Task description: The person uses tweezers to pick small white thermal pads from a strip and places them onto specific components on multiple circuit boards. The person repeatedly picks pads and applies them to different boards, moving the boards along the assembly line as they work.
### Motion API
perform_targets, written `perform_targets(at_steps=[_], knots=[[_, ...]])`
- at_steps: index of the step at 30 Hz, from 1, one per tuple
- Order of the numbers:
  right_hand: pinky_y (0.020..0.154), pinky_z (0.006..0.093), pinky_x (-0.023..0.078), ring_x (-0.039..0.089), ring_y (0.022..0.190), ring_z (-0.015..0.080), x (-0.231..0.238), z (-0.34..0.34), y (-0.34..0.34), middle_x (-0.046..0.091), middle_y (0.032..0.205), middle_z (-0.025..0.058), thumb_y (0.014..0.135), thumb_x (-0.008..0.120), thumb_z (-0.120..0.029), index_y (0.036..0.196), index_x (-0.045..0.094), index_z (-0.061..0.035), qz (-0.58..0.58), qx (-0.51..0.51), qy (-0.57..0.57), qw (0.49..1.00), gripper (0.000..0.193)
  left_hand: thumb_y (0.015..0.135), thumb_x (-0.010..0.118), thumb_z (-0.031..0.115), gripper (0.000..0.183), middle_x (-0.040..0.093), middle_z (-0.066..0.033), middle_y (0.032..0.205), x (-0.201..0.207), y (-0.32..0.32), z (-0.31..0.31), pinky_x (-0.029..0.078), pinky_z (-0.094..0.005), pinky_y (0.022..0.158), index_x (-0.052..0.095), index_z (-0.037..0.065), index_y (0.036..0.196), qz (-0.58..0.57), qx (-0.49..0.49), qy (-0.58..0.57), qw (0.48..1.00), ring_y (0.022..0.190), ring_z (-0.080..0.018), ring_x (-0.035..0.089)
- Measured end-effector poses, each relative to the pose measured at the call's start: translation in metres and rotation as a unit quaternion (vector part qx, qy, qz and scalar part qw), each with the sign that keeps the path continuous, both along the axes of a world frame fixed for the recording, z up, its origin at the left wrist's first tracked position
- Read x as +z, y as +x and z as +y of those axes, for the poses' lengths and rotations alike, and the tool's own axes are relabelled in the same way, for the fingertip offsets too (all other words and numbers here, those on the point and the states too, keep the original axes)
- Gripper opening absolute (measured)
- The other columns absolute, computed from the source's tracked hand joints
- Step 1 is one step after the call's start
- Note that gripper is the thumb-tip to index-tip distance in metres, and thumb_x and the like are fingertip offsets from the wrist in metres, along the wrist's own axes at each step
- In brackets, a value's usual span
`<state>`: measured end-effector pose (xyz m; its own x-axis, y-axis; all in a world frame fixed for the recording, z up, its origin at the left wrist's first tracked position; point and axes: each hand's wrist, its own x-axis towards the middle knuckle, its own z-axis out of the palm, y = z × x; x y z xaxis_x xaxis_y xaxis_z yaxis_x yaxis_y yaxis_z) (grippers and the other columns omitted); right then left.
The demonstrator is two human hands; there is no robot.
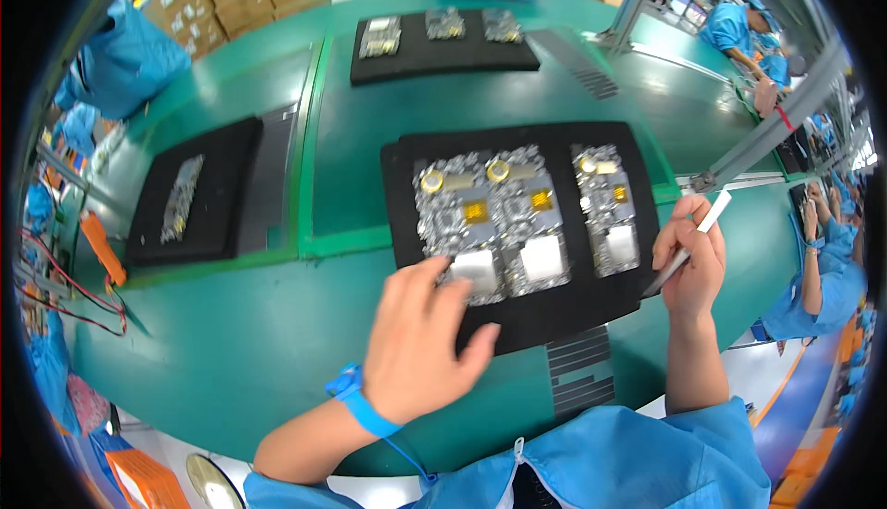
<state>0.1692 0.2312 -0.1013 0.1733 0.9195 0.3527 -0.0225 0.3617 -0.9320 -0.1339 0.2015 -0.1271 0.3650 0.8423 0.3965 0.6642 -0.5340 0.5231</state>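
Note:
In front of me, a black foam pad (545, 317) carries three circuit boards with shiny metal shields and small gold-ringed round parts. The left board (448, 213) and the middle board (523, 197) sit close together; the right board (605, 218) lies a little apart. My left hand (416, 352), fingers spread, is at the lower end of the left board; whether its fingertips touch the board I cannot tell. At the pad's right edge, my right hand (693, 260) grips a slim white-and-grey stick-shaped tool (715, 212), its darker end pointing down toward the pad.
Another black pad (434, 67) with three boards lies farther back. To the left, a pad (220, 218) bears one board, near an orange tool (103, 248) and red wires. A metal post (767, 135) rises at right. My left wrist wears a blue corded strap (365, 412). Co-workers surround the green table.

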Motion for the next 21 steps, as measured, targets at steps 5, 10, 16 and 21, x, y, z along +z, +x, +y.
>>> perform_targets(at_steps=[5,10,16,21], knots=[[0.053,0.0230,0.041,0.051,0.059,0.0082,0.004,-0.004,0.070,0.066,0.089,0.0072,0.091,0.044,-0.019,0.107,0.062,-0.0001,-0.261,-0.104,-0.232,0.931,0.031,0.082,0.066,0.016,0.052,0.055,-0.0215,0.112,-0.010,-0.030,0.010,0.048,-0.0393,0.085,0.047,-0.005,0.126,-0.083,0.143,-0.215,0.963,0.096,-0.0310,0.058],[0.092,0.0365,0.046,0.060,0.103,0.0288,-0.021,-0.008,0.075,0.063,0.102,0.0177,0.081,0.068,-0.036,0.116,0.059,0.0025,-0.449,-0.076,-0.188,0.870,0.053,0.083,0.063,0.008,0.063,0.054,-0.0160,0.118,-0.022,-0.024,0.012,0.050,-0.0284,0.075,0.033,-0.001,0.138,-0.359,0.095,-0.307,0.876,0.088,-0.0189,0.058],[0.077,0.0316,0.045,0.055,0.087,0.0187,-0.014,-0.004,0.095,0.057,0.092,0.0090,0.078,0.073,-0.025,0.114,0.055,0.0041,-0.197,0.040,-0.255,0.946,0.050,0.084,0.053,0.004,0.049,0.054,-0.0145,0.126,0.036,-0.009,0.010,0.044,-0.0322,0.095,0.041,-0.009,0.130,-0.407,-0.001,-0.375,0.833,0.110,-0.0217,0.056],[0.087,0.0342,0.046,0.058,0.099,0.0242,-0.007,-0.048,0.142,0.061,0.105,0.0160,0.077,0.073,-0.022,0.112,0.057,0.0021,-0.237,-0.006,-0.221,0.946,0.045,0.081,0.058,0.005,0.057,0.053,-0.0110,0.125,0.069,0.049,-0.024,0.047,-0.0274,0.085,0.038,-0.005,0.133,-0.378,-0.011,-0.334,0.864,0.099,-0.0159,0.059]])
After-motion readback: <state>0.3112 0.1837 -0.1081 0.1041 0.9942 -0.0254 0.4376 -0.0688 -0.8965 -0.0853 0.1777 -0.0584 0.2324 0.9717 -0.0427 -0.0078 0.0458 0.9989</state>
